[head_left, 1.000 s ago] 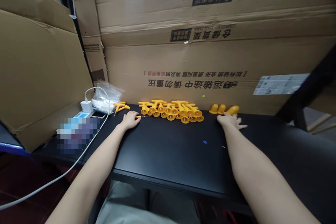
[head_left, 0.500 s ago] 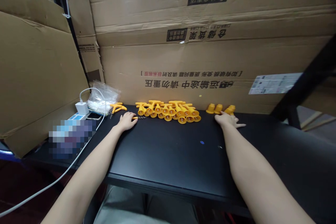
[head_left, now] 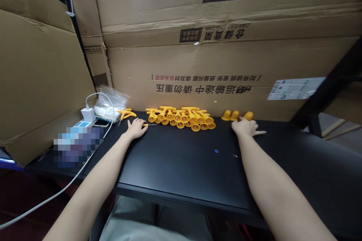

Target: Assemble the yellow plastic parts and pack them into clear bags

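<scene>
My left hand (head_left: 137,128) rests on the black tabletop, fingers curled over the yellow handle of a corkscrew (head_left: 145,124); its metal spiral points right. Left of it lie more yellow corkscrew handles (head_left: 127,114) with spirals. At the right my right hand (head_left: 245,127) has its thumb and fingers closed about the lower part of a yellow cup-shaped piece (head_left: 248,115), its little finger stretched outward. Two similar yellow cups (head_left: 226,115) stand just left of it. Between my hands lies a pile of assembled yellow corkscrews (head_left: 181,117), bell mouths facing me.
A large cardboard sheet (head_left: 181,60) stands behind the black table (head_left: 181,158), with another cardboard box (head_left: 42,67) at left. Near it are a plastic bag (head_left: 111,101), a white charger (head_left: 88,114), a phone (head_left: 101,123) and a white cable (head_left: 60,195). A blue speck (head_left: 216,151) lies on the tabletop.
The yellow cup at my right hand has gone from tilted to more upright. My left hand has barely moved; the view has shifted slightly.
</scene>
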`<state>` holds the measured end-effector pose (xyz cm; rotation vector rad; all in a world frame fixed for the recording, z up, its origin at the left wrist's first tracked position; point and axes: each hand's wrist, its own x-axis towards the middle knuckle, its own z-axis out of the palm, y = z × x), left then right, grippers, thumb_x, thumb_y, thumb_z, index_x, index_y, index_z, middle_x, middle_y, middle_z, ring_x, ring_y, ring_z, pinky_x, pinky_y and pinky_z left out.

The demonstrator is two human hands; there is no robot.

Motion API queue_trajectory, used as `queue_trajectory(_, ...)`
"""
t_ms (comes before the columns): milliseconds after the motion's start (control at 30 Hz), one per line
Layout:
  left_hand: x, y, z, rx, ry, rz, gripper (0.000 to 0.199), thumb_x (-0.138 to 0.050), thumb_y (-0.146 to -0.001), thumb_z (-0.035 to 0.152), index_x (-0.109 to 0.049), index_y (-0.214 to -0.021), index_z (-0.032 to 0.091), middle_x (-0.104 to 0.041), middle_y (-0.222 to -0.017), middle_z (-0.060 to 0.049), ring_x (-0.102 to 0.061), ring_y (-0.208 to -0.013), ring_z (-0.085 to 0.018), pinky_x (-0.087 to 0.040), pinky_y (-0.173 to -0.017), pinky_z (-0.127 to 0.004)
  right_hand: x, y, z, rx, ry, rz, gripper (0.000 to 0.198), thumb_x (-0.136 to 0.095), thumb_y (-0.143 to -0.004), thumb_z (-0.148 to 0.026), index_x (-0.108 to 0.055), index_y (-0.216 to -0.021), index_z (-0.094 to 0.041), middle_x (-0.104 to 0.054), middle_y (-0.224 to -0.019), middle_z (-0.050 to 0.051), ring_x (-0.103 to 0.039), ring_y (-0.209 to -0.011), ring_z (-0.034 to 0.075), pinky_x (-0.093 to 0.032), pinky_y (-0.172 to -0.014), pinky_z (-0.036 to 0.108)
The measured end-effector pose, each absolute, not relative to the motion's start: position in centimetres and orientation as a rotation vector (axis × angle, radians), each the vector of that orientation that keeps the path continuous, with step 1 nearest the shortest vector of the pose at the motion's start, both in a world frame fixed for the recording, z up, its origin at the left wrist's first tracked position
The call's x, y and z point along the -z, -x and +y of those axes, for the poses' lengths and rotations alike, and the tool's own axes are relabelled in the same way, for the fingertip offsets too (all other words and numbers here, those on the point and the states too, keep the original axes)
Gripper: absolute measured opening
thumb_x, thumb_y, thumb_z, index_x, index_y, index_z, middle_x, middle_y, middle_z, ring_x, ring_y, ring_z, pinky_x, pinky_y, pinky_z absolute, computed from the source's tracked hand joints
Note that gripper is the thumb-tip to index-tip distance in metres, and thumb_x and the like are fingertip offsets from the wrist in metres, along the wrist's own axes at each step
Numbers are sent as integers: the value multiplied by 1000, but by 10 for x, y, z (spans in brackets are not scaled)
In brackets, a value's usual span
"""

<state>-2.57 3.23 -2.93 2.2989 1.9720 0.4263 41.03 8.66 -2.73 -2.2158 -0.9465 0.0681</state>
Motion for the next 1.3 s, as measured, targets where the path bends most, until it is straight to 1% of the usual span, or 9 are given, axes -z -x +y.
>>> queue_trajectory(67, 25, 24, 28, -398, -2336, 2032, 33, -43, -89, 38, -55, -115, 23, -46, -140, -10, -28, -136, -31, -13, -106, -67, 23, -404, 82, 50, 2097, -916, 34, -41, -84, -26, -60, -112, -19, -43, -127, 17, -39, -123, 30, -17, -104, 54)
queue_trajectory(167, 15, 22, 21, -329, -2357, 2162, 36, -48, -85, 41, -56, -114, 21, -48, -137, -14, -33, -132, -32, -15, -106, -65, 13, -391, 78, 161, 1913, -938, 31, -40, -86, -27, -54, -111, -17, -46, -120, 16, -45, -117, 27, -26, -103, 47)
queue_trajectory(300, 4, 25, 16, -227, -2183, 2373, 49, -51, -83, 46, -53, -122, 16, -51, -129, -20, -46, -121, -35, -35, -98, -55, -5, -359, 70, 186, 1697, -1113, 30, -36, -85, -24, -44, -112, -15, -50, -115, 17, -47, -115, 25, -38, -95, 40)
queue_trajectory(367, 2, 29, 17, -192, -2116, 2341, 45, -49, -85, 43, -54, -123, 19, -54, -127, -18, -53, -115, -33, -43, -92, -46, -15, -337, 64, 165, 1623, -1158, 36, -42, -83, -27, -37, -117, -16, -49, -118, 16, -51, -109, 24, -41, -91, 39)
queue_trajectory(433, 3, 32, 19, -179, -2123, 2247, 37, -46, -88, 37, -58, -119, 22, -59, -123, -14, -58, -110, -29, -46, -90, -40, -23, -313, 59, 51, 1531, -1210, 43, -46, -82, -32, -33, -120, -17, -51, -115, 14, -57, -98, 21, -45, -86, 35)
queue_trajectory(633, 5, 32, 20, -282, -2223, 2156, 30, -46, -87, 33, -60, -112, 24, -64, -113, -11, -61, -104, -28, -48, -84, -38, -15, -258, 46, -253, 1115, -1485, 38, -55, -78, -33, -46, -111, -19, -57, -110, 10, -61, -93, 21, -50, -84, 36)
queue_trajectory(800, 3, 27, 18, -433, -2297, 2083, 29, -46, -89, 34, -56, -115, 27, -63, -113, -8, -60, -105, -24, -47, -87, -35, 6, -250, 35, -211, 899, -2016, 30, -60, -76, -20, -60, -106, -23, -61, -108, 8, -59, -103, 24, -46, -94, 46)
queue_trajectory(933, 5, 26, 17, -471, -2317, 2070, 29, -46, -89, 33, -55, -116, 28, -63, -114, -8, -60, -106, -24, -46, -88, -34, 9, -251, 32, -181, 863, -2173, 35, -58, -78, -15, -61, -112, -24, -62, -111, 8, -59, -106, 24, -45, -96, 47)
queue_trajectory(1300, 4, 22, 15, -480, -2364, 2013, 30, -46, -89, 34, -54, -118, 28, -63, -112, -7, -60, -105, -24, -46, -88, -33, 13, -246, 28, -172, 851, -2184, 39, -58, -81, -15, -60, -118, -24, -62, -117, 9, -59, -110, 24, -47, -95, 46)
